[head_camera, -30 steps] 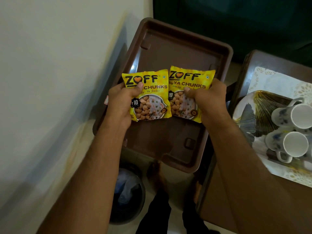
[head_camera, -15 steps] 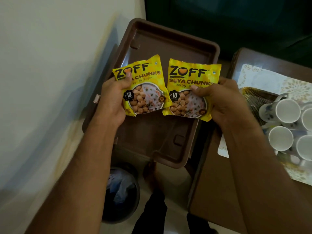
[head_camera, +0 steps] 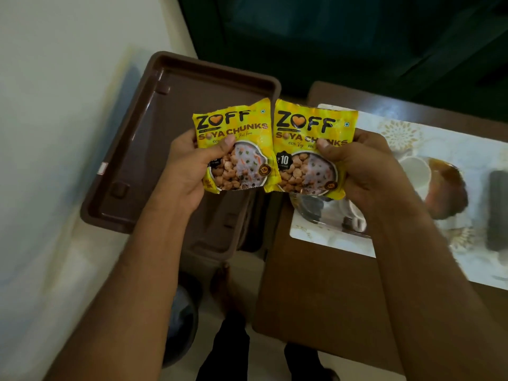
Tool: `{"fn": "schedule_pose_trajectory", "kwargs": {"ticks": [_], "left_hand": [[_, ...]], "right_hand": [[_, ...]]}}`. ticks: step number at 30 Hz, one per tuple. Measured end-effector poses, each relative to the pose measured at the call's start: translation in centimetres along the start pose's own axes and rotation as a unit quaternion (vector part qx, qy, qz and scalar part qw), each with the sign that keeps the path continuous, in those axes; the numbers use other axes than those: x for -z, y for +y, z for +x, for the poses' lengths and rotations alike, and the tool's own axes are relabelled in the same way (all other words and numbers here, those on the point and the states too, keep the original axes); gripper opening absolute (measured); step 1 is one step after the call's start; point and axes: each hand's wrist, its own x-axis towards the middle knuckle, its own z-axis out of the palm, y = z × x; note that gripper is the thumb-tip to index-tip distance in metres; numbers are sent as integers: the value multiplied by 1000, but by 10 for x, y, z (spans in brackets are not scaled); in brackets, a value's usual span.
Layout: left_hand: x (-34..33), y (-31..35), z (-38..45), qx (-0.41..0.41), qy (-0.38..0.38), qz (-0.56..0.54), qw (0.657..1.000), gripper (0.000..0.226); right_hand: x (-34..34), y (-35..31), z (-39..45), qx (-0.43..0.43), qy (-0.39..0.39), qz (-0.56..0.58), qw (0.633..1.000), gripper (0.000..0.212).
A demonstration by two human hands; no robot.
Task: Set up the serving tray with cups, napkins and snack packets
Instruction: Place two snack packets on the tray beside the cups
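Two yellow soya chunks snack packets are held up side by side. My left hand (head_camera: 189, 171) grips the left packet (head_camera: 233, 144), thumb across its front. My right hand (head_camera: 362, 169) grips the right packet (head_camera: 313, 144) the same way. Behind and left of them lies an empty brown plastic serving tray (head_camera: 132, 149). The left packet hangs over the tray's right part, the right packet over the gap between the tray and a brown table (head_camera: 316, 284). White cups (head_camera: 415, 171) show blurred on the table at the right, partly hidden by my right hand.
A white patterned mat (head_camera: 393, 133) covers the table, with a shiny round plate (head_camera: 313, 210) and a dark oblong object (head_camera: 497, 210) on it. A pale wall (head_camera: 55, 105) runs along the left. A dark bin (head_camera: 181, 325) and my legs are below.
Both packets and both hands have shifted right, away from the middle of the tray toward the table. The view has swung right and the table contents are now blurred.
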Motion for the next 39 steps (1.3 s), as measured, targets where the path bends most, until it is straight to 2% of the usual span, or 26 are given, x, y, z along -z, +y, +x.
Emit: {"fn": "schedule_pose_trajectory", "kwargs": {"ticks": [10, 15, 18, 22, 27, 32, 39], "left_hand": [[-100, -31, -17, 15, -24, 37, 999, 35], [-130, -40, -19, 11, -36, 72, 997, 29], [-145, -43, -20, 10, -45, 82, 996, 21], [-157, -45, -21, 9, -55, 91, 994, 16], [-159, -44, -16, 9, -51, 92, 994, 16], [-151, -47, -12, 10, -27, 104, 994, 23], [-135, -51, -6, 21, -11, 117, 993, 20]], "right_hand": [[111, -4, -20, 5, 57, 60, 997, 25], [156, 1, -25, 13, 77, 65, 995, 17], [181, 5, -26, 8, 87, 68, 994, 19], [208, 11, -26, 6, 99, 71, 993, 8], [236, 18, -24, 12, 130, 49, 990, 10], [252, 22, -22, 23, 145, 36, 989, 31], [261, 26, -18, 34, 157, 19, 987, 21]]}}
